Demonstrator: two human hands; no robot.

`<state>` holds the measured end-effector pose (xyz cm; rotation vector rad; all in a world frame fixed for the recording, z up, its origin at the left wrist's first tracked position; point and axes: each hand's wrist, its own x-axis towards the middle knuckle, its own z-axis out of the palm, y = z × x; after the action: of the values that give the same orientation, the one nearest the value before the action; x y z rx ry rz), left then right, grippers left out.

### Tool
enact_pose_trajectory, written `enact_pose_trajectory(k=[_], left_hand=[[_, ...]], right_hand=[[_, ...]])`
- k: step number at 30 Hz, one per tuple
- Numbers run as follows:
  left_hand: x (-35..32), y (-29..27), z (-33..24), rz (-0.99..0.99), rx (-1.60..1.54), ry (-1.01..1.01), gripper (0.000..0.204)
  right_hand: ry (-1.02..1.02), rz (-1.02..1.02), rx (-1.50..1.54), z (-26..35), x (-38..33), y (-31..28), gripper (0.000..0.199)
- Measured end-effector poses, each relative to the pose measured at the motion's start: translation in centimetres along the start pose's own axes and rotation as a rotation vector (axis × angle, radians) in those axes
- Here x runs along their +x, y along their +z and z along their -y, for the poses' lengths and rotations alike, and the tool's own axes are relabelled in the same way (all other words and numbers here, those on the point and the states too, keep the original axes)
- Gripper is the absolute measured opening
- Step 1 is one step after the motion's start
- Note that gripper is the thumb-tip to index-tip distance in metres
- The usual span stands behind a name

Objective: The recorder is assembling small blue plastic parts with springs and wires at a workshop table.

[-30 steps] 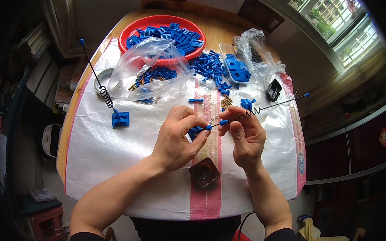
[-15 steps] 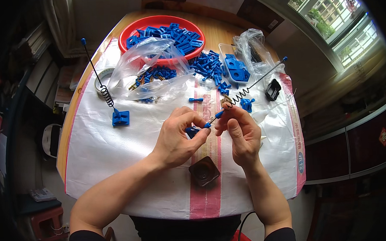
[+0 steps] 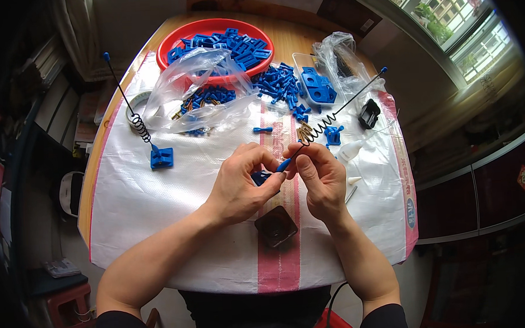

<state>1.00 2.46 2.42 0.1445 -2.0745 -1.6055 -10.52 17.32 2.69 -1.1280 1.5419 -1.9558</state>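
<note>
White woven plastic sheeting (image 3: 159, 229), banded in red, covers a wooden table (image 3: 288, 32). At its middle, the left hand (image 3: 239, 177) has thumb and fingers clamped on a small blue plastic block (image 3: 261, 177), partly hidden. Opposite, the right hand (image 3: 318, 176) has thumb and fingers closed about the lower end of a black coiled wire rod (image 3: 323, 128), whose blue tapered sleeve (image 3: 283, 165) points down to the left fingertips. Faded red characters mark the sheeting's central stripe; a blue oval emblem (image 3: 410, 212) with pale lettering sits near the right border.

Just below the hands lies a dark, square, glossy dish (image 3: 276, 227). Beyond them are brass-coloured pins (image 3: 304, 132), a translucent bottle (image 3: 350, 151) and a square blue base (image 3: 162, 158) bearing another coiled rod (image 3: 140, 129). Farther back, crinkled clear bags surround loose blue connectors (image 3: 279, 83) and a round red basin (image 3: 162, 53) of blue parts. Daylight enters through a barred window (image 3: 451, 17); dark glossy cabinets (image 3: 501, 196) stand at right.
</note>
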Motion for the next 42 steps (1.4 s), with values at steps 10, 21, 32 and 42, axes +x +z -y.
enact_pose_trajectory(k=[10, 21, 32, 42], left_hand=[[-0.1, 0.2, 0.7, 0.011, 0.058, 0.053, 0.012], [-0.2, -0.2, 0.4, 0.176, -0.358, -0.253, 0.015], [-0.3, 0.1, 0.6, -0.080, -0.014, 0.143, 0.010], [-0.2, 0.5, 0.7, -0.101, 0.147, 0.265, 0.010]], right_hand=[[-0.042, 0.017, -0.012, 0.1, 0.3, -0.1, 0.018], [-0.050, -0.002, 0.087, -0.2, 0.8, -1.0, 0.019], [-0.068, -0.008, -0.010, 0.3, 0.8, -0.9, 0.017], [-0.152, -0.007, -0.255, 0.6, 0.4, -0.8, 0.018]])
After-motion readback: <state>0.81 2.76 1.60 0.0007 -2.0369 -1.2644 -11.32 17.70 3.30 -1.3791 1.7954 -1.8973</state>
